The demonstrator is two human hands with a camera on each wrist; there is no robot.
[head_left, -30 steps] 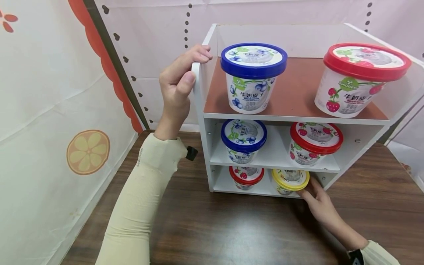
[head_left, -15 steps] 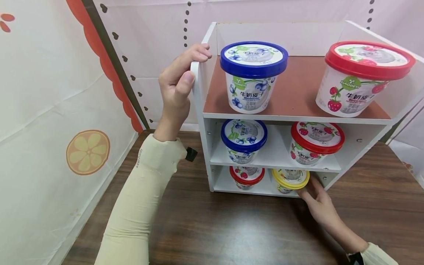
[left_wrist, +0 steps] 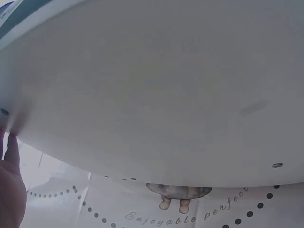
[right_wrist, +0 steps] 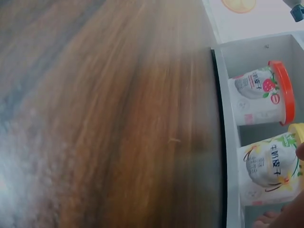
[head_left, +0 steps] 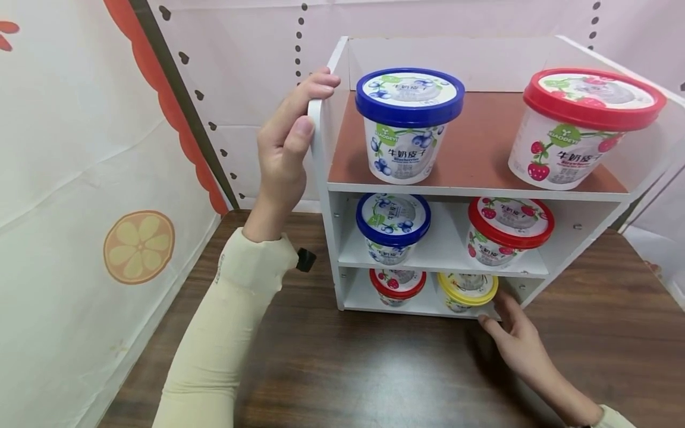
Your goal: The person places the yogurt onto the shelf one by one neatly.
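My left hand [head_left: 283, 148] grips the top edge of the white shelf unit's left side panel [head_left: 321, 142], thumb outside and fingers over the edge. In the left wrist view, that panel [left_wrist: 156, 95] fills most of the picture. At the lower right, my right hand [head_left: 519, 339] is beside a yellow-lidded tub [head_left: 468, 290] on the bottom shelf. The thumb stands apart from the tub; whether the other fingers touch it is hard to tell. In the right wrist view, the yellow-lidded tub [right_wrist: 268, 168] lies beside a red-lidded strawberry tub [right_wrist: 261, 95].
On the top shelf stand a blue-lidded blueberry tub [head_left: 407, 131] and a larger-looking red-lidded tub [head_left: 580, 131]. The middle shelf holds another blue-lidded tub [head_left: 393, 226] and red-lidded tub [head_left: 508, 229]. A dark wooden table [head_left: 374, 368] carries the unit; printed cloth [head_left: 64, 148] hangs around it.
My right hand has drawn slightly back from the yellow-lidded tub, its thumb coming away. My left hand keeps its grip on the panel, and the tubs stay in place.
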